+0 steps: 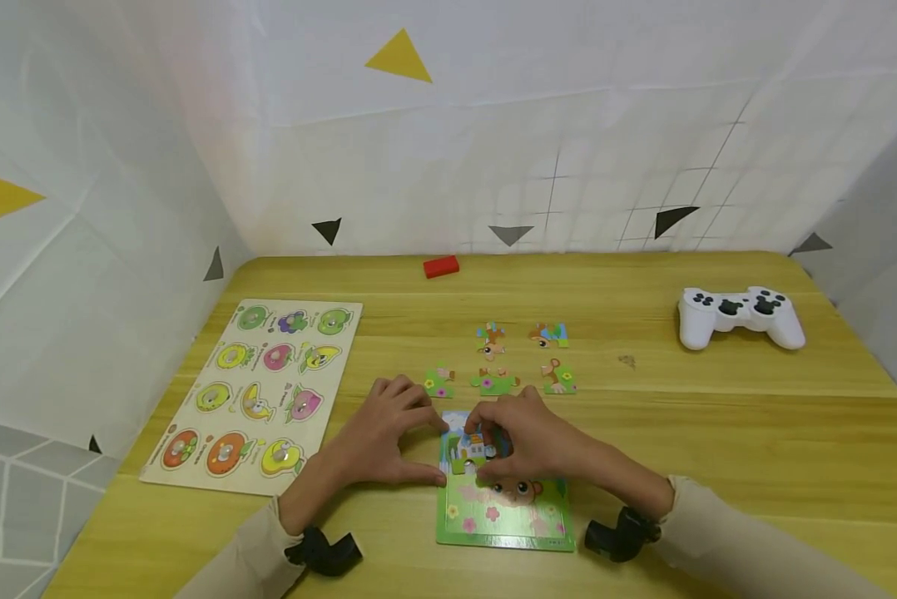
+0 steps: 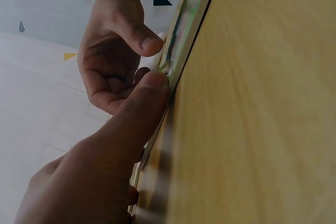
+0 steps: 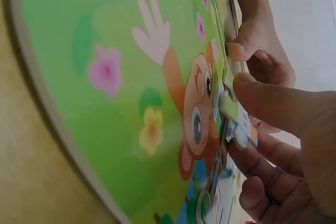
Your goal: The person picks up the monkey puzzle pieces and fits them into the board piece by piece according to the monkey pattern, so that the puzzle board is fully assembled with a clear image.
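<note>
Currently I watch from my remote seat as the right hand (image 1: 534, 434) pinches a house-printed puzzle piece (image 1: 462, 449) between thumb and fingers, at the upper left part of the green puzzle board (image 1: 493, 539). The left hand (image 1: 389, 433) is spread in a wide arch, thumb tip touching the board's left edge, and I see five loose pieces (image 1: 498, 383) lying on the table (image 1: 628, 433) just beyond the board.

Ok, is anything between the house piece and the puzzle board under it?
Nothing visible is. The right hand pinches the house piece over the puzzle board's upper left part; the left hand touches the board's left edge, beside the piece, not between.
</note>
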### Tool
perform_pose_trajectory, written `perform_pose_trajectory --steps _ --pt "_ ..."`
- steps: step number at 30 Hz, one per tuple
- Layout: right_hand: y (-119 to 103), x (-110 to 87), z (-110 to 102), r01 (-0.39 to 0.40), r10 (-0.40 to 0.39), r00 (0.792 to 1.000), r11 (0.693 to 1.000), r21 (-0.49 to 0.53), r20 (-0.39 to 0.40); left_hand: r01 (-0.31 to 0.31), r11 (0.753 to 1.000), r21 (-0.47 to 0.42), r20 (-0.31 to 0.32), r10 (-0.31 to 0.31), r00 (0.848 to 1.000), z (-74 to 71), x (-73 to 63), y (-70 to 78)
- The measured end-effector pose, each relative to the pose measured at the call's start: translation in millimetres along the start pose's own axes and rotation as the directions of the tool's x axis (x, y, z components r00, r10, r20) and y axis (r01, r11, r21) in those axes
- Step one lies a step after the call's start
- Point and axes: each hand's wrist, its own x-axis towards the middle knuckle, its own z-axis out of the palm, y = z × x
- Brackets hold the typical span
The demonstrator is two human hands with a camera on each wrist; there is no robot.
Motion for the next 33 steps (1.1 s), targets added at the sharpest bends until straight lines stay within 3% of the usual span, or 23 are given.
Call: perform_pose_trajectory --steps 11,23,33 --pt "-4 -1.8 2 0.008 -0.009 1.0 0.998 -0.06 -0.016 0.005 1.0 -0.003 0.005 -0.005 1.0 0.5 -1.0 0.1" --pt "-10 -4.4 7 0.034 -0.042 0.999 0.969 -0.246 -0.029 0.005 1.0 -0.003 0.002 -0.005 1.0 0.2 0.5 -0.2" --pt "-13 -6.6 7 0.054 -0.061 0.998 0.965 -0.258 -0.016 0.008 1.0 -0.007 0.009 -0.007 1.0 0.3 0.2 -0.3"
